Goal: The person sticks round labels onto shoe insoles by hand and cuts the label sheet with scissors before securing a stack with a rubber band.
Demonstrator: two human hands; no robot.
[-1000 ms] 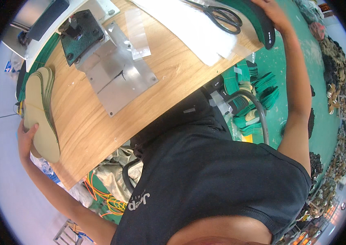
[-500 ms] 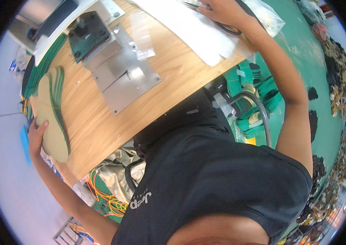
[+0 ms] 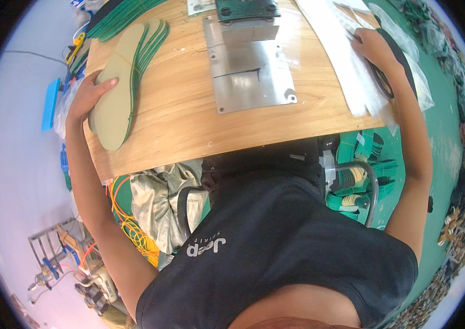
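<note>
My left hand (image 3: pixel 91 94) grips the outer edge of a fanned stack of insoles (image 3: pixel 114 104) at the table's left side. Its thumb lies on the beige top insole, and the other fingers are mostly hidden at the edge. The insoles underneath show green rims. On the right, my right hand (image 3: pixel 376 48) is at a pile of clear plastic bags (image 3: pixel 372 101), its fingers bent and closed on the plastic. A black loop (image 3: pixel 380 81), not clear in kind, lies below that wrist. White sheets (image 3: pixel 334 55) lie beside the bags.
A metal plate (image 3: pixel 251 82) is fixed to the wooden table (image 3: pixel 177 120), below a dark green machine block (image 3: pixel 248 8). More green insoles (image 3: pixel 120 19) lie at the far left. Bundled green insoles (image 3: pixel 356 181) sit below the table at right; orange and yellow cables (image 3: pixel 128 219) hang at left.
The whole view has turned, so the table now lies straighter before me. My left hand stays on the insoles. My right hand's fingers are more curled at the plastic bags.
</note>
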